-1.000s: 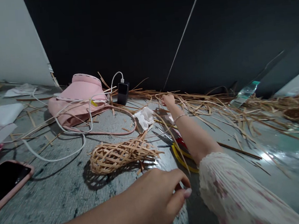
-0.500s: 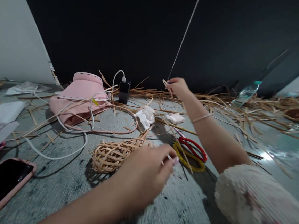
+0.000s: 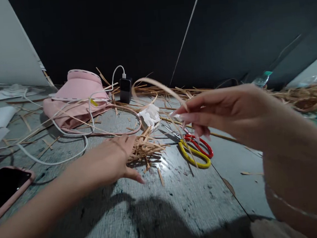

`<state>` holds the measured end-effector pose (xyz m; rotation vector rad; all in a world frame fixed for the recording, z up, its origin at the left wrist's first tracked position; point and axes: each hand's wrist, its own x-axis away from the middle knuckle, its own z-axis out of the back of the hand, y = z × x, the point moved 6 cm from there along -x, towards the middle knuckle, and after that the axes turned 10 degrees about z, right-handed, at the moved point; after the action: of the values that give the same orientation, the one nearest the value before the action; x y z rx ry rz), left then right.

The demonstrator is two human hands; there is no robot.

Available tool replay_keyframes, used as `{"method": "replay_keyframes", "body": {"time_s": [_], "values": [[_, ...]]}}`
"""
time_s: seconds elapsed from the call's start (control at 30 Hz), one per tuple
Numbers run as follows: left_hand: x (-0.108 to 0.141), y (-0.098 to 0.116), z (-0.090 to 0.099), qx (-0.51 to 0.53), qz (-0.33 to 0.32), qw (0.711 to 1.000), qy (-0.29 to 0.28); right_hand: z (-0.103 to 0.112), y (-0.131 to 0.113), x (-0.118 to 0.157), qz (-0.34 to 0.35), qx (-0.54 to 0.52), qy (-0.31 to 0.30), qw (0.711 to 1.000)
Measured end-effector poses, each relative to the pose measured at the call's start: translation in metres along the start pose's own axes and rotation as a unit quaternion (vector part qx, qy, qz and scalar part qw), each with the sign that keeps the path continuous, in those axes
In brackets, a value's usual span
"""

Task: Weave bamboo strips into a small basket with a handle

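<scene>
My right hand (image 3: 219, 117) pinches a thin, pale cane strip (image 3: 161, 84) between thumb and fingers; the strip arches up and to the left. My left hand (image 3: 112, 158) lies palm down with thumb and fingers apart, over the woven cane piece (image 3: 147, 147). Most of the weave is hidden behind that hand, and loose strip ends stick out at its right. Whether the fingers touch it I cannot tell. Scissors with one red and one yellow handle (image 3: 195, 154) lie below my right hand, blades toward the left.
A pink sun visor (image 3: 83, 86), a white cable (image 3: 54, 163), a black power bank (image 3: 125, 89) and crumpled tissue (image 3: 149, 115) lie behind. A phone (image 3: 7, 189) is at left. Cane scraps (image 3: 306, 96) and a plastic bottle (image 3: 263, 78) lie along the dark wall (image 3: 98, 31).
My right hand has come back from near the wall toward me, bringing the strip. My left hand has moved left onto the woven piece, and its fingers have spread.
</scene>
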<state>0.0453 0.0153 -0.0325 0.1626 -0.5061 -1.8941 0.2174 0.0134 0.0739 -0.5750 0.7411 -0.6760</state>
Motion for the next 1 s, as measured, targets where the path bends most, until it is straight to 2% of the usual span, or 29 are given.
{"method": "replay_keyframes", "body": {"time_s": [0.1, 0.2, 0.3, 0.37, 0.43, 0.5, 0.57, 0.8, 0.9, 1.0], "values": [[-0.013, -0.005, -0.011, -0.076, 0.069, 0.995, 0.007, -0.012, 0.009, 0.007, -0.027, -0.025, 0.001, 0.999], [-0.02, -0.006, -0.012, -0.088, 0.089, 0.992, 0.01, -0.01, 0.015, 0.006, -0.013, -0.047, 0.039, 0.998], [-0.018, -0.004, 0.0, -0.019, 0.072, 0.997, 0.022, 0.003, 0.013, 0.004, 0.026, -0.057, 0.119, 0.991], [-0.016, -0.003, 0.011, 0.054, 0.069, 0.995, 0.048, 0.014, 0.007, 0.006, 0.059, -0.052, 0.183, 0.98], [-0.013, 0.0, 0.017, 0.129, 0.045, 0.988, 0.077, 0.021, 0.001, 0.009, 0.079, -0.05, 0.221, 0.971], [-0.011, 0.008, 0.016, 0.194, -0.01, 0.976, 0.097, 0.023, -0.002, 0.01, 0.083, -0.057, 0.226, 0.969], [-0.01, 0.014, 0.008, 0.21, -0.039, 0.971, 0.108, 0.022, -0.002, 0.01, 0.077, -0.07, 0.219, 0.97], [-0.006, 0.025, -0.011, 0.181, -0.028, 0.976, 0.113, 0.019, 0.011, 0.005, 0.055, -0.106, 0.196, 0.973], [-0.005, 0.024, -0.01, 0.138, -0.022, 0.977, 0.163, 0.025, 0.015, 0.006, 0.045, -0.087, 0.202, 0.974], [-0.004, 0.026, -0.01, 0.097, -0.043, 0.974, 0.2, 0.029, 0.017, 0.006, 0.027, -0.056, 0.2, 0.978]]}}
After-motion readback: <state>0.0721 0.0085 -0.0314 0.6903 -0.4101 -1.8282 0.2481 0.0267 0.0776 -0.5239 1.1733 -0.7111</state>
